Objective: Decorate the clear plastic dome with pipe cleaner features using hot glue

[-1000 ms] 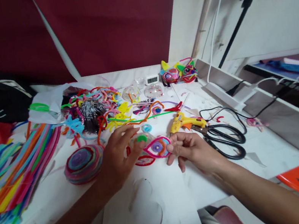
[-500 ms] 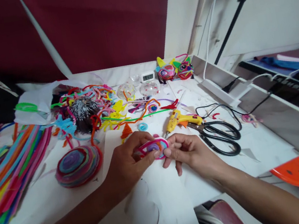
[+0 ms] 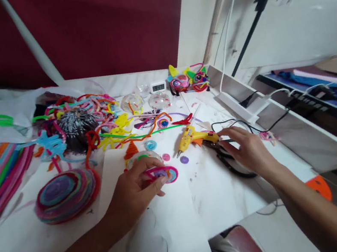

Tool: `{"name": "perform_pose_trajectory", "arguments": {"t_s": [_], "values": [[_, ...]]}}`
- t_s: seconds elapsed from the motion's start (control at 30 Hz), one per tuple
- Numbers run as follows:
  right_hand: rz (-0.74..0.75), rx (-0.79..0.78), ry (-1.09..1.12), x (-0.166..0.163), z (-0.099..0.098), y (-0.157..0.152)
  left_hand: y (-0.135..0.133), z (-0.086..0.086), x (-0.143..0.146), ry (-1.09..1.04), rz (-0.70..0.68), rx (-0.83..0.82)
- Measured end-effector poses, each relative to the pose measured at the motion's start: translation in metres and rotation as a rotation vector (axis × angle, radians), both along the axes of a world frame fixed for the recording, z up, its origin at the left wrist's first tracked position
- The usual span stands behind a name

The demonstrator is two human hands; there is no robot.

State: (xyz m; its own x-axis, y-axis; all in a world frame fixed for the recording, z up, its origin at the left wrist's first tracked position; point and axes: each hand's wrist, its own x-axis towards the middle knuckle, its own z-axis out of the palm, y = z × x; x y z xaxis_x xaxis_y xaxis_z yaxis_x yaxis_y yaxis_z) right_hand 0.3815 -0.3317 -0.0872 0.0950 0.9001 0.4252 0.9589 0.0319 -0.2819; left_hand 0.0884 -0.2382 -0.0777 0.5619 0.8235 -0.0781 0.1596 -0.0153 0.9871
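My left hand (image 3: pixel 135 186) pinches a small flat pipe-cleaner piece (image 3: pixel 172 173) with a bright pink outline and a purple coil, orange and light blue inside. My right hand (image 3: pixel 246 144) reaches over the black-handled scissors (image 3: pixel 238 170), its thumb and forefinger apart at the handle end of a yellow glue gun (image 3: pixel 188 137). Whether these fingers touch the gun or the scissors is unclear. The gun lies on its side, nozzle towards me. Near the nozzle lie a purple coil (image 3: pixel 184 159) and a pink coil (image 3: pixel 166 157). A clear round piece (image 3: pixel 143 156) is partly behind my left hand.
A striped round coil (image 3: pixel 66 194) lies to the left, beside bundled pipe cleaners (image 3: pixel 4 176). Behind are a tangled pipe-cleaner pile (image 3: pixel 87 107), a digital clock (image 3: pixel 158 87) and two colourful cat-like figures (image 3: pixel 188 80). A power strip (image 3: pixel 240 107) and cables line the right.
My right hand has let go of the pipe-cleaner piece and moved right to the glue gun and scissors. My left hand still holds the piece. The view has shifted right.
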Motion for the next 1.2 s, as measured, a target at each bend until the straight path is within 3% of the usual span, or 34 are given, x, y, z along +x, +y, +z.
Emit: {"name": "perform_pose_trajectory", "arguments": {"t_s": [0.1,0.27,0.53,0.97,1.2], "values": [[0.118,-0.076,-0.131,0.000,0.000,0.026,0.000,-0.004,-0.002,0.006,-0.009,0.029],[0.151,-0.301,-0.214,-0.012,0.002,0.058,-0.001,-0.005,-0.006,0.060,-0.013,0.131],[0.134,-0.357,-0.213,-0.015,-0.002,0.067,0.003,-0.013,-0.011,0.028,-0.038,0.228],[0.115,-0.222,-0.111,-0.015,0.001,0.068,0.006,-0.012,-0.014,-0.039,-0.021,0.281],[0.223,-0.050,0.203,-0.008,0.018,0.060,0.010,-0.015,-0.016,-0.024,0.020,0.315]]}}
